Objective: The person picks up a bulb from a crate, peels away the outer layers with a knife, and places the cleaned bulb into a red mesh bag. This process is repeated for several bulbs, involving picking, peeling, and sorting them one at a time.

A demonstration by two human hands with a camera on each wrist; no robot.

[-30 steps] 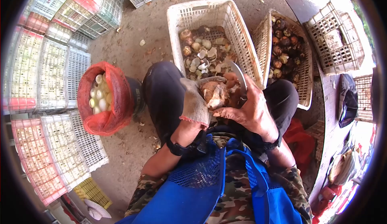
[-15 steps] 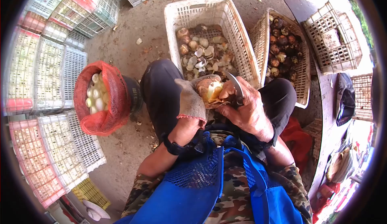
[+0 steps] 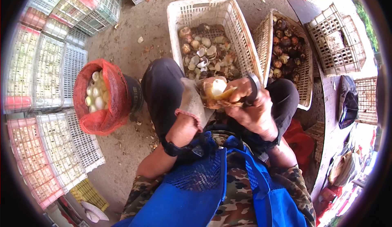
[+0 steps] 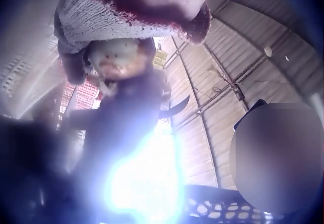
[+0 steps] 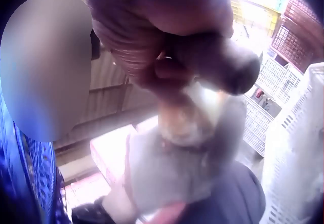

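In the head view my left hand (image 3: 191, 98), in a grey knit glove with a red cuff, holds a brown-skinned bulb (image 3: 212, 91) over my lap. White flesh shows on the bulb's upper side, and a strip of skin hangs off toward the right. My bare right hand (image 3: 257, 114) grips a knife with a curved blade (image 3: 255, 84), the fingers bent round its handle and the thumb low beside the bulb. The right wrist view gives the bulb (image 5: 182, 125) blurred between bare fingers and glove. Against the roof, the left wrist view has the dark blade tip (image 4: 180, 106).
A white crate (image 3: 245, 35) before my knees contains peelings and several bulbs. Beside it a tilted crate (image 3: 265, 43) holds dark unpeeled bulbs. At left, a red mesh bag (image 3: 108, 123) in a dark bucket (image 3: 134, 94) holds pale peeled ones. Stacked crates (image 3: 53, 71) line the left.
The bulb has gone from mostly brown to showing white flesh, with a strip of skin lifting off. The knife and right hand have shifted slightly right, and the blade has turned.
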